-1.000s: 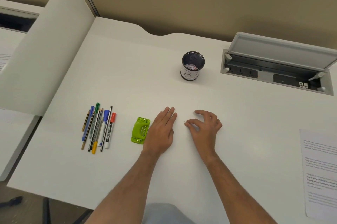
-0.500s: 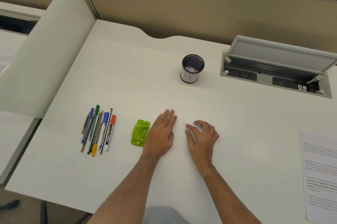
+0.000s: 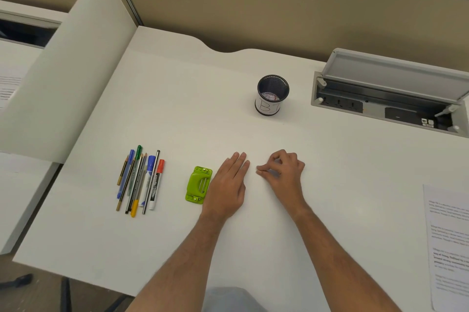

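My right hand (image 3: 281, 172) pinches white speck (image 3: 257, 172) near table (image 3: 177, 113) middle; left hand (image 3: 228, 184) flat, fingers straight. Risk: speck tiny, slips from pinch.

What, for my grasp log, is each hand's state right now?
Left hand: open, flat on the white desk beside the green plastic hole punch.
Right hand: closed, pinching what seems a tiny white speck.

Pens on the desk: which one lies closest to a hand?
The marker with the red cap, at the right end of the row, nearest the left hand. The others lie farther left.
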`<state>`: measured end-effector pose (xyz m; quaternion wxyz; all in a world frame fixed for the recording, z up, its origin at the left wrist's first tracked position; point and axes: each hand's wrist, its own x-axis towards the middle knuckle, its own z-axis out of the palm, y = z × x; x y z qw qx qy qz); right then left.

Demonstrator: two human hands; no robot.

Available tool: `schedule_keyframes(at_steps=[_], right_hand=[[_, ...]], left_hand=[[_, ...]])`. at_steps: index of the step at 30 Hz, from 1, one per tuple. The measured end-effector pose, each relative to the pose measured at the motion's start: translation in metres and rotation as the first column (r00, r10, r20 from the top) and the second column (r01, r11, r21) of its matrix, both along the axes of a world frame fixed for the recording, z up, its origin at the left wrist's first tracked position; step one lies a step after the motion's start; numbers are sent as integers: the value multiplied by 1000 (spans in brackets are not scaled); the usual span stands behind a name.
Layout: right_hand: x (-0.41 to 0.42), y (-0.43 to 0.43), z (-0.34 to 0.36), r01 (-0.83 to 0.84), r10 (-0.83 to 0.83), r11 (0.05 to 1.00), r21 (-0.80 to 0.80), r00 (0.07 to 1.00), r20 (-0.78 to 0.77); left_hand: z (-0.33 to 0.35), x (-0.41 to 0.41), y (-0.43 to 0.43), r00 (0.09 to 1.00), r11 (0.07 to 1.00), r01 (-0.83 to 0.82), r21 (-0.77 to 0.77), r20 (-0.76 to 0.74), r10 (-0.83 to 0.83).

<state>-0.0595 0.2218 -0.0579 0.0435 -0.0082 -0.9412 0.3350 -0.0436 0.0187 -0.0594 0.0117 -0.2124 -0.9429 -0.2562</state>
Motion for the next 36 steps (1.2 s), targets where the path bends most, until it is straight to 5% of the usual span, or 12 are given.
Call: schedule_keyframes(at_steps=[10,22,30,36], right_hand=[[6,-7,1,-22,21,996,84,1000,13],[23,-5,22,272,-210,847,-458,961,181],[-12,-3,55,226,-218,947,-227,974,61],[-87,3,102,251,-273,946,-206,958,-89]], left_hand=[[-3,0,0,1000,1000,-6,4,4,6],[-1,2,0,999,994,27,-105,38,-23],[27,-36,9,996,972,31,-234,-74,-50],[61,-97,32,988,973,-56,-222,-151,23]])
